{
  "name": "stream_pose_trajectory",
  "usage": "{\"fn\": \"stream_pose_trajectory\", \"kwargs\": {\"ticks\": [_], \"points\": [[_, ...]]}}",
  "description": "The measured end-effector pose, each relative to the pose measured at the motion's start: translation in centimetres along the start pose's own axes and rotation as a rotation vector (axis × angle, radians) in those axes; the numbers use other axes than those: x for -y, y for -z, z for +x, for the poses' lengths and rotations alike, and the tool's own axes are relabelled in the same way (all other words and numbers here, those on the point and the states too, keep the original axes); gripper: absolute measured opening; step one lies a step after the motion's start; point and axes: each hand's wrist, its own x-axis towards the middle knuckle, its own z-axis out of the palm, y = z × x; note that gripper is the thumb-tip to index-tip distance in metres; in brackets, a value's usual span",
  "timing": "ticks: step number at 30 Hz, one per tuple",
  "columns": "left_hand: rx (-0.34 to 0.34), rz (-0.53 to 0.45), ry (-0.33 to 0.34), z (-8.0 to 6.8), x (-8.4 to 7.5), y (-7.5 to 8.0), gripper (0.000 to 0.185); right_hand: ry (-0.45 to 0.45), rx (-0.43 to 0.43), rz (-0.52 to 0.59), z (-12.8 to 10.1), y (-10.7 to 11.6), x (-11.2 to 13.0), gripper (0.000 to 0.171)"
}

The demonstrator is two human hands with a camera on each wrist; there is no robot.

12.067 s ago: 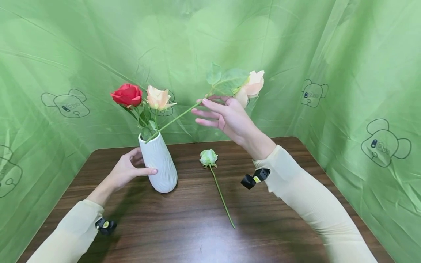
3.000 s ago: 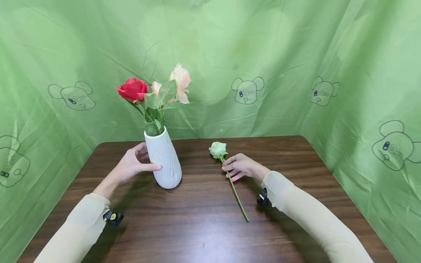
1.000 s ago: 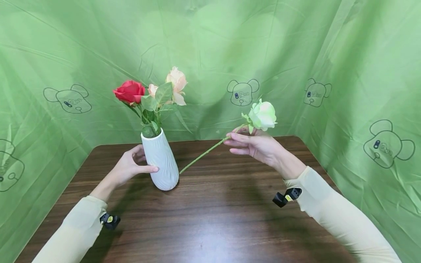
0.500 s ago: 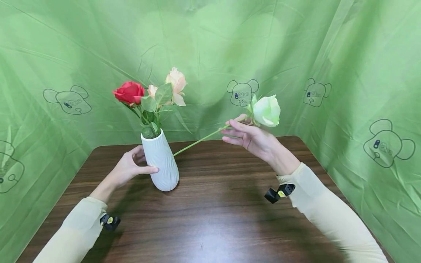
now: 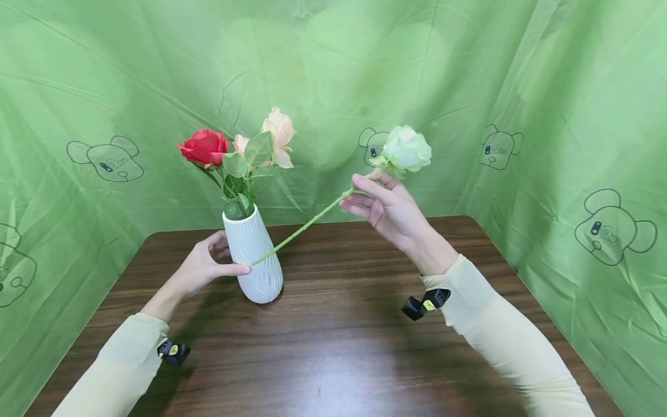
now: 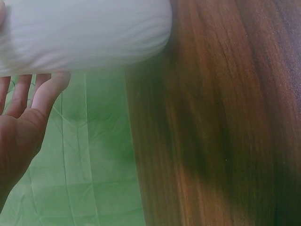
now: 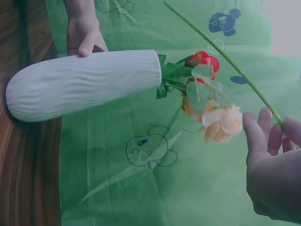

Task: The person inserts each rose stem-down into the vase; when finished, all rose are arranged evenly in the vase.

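In the head view a white ribbed vase (image 5: 257, 272) stands on the table, tilted slightly in appearance. My left hand (image 5: 200, 266) holds its side, thumb across the front and fingers behind it. The vase holds a red rose (image 5: 204, 146) and two peach roses (image 5: 279, 128), one partly hidden behind leaves. With thumb and fingers, my right hand (image 5: 396, 217) pinches a pale green-white rose (image 5: 407, 148) by its stem, just below the bloom. That stem slants down left, its lower end overlapping the vase near my left thumb. The right wrist view shows the stem (image 7: 225, 56) beyond the vase's blooms.
The dark wooden table (image 5: 333, 341) spreads around the vase and toward the front. Green cloth (image 5: 333, 69) with printed bear heads hangs at the back and both sides. Each sleeved wrist carries a small black camera (image 5: 426, 303).
The second peach rose has gone from my right hand into the vase. My right hand then picked the green-white rose off the table, raising it and bringing it left. My left hand stays on the vase.
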Motion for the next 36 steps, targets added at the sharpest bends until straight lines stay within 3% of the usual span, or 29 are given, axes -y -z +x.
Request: {"fn": "stream_pose_trajectory", "kwargs": {"ticks": [7, 21, 28, 36], "points": [[0.006, 0.007, 0.004, 0.1, -0.1, 0.1, 0.079, 0.044, -0.053, 0.007, 0.4, -1.4, -0.8, 0.019], [0.002, -0.010, 0.000, -0.1, 0.0, 0.0, 0.075, 0.058, -0.023, 0.027, 1.2, -2.7, -1.8, 0.020], [0.006, -0.023, 0.005, -0.1, 0.0, -0.1, 0.080, 0.051, -0.019, 0.036, 1.4, -3.2, -1.5, 0.011], [0.005, -0.022, 0.004, -0.2, -0.1, 0.0, 0.081, 0.101, -0.019, 0.030, 1.9, -3.9, -1.2, 0.009]]}}
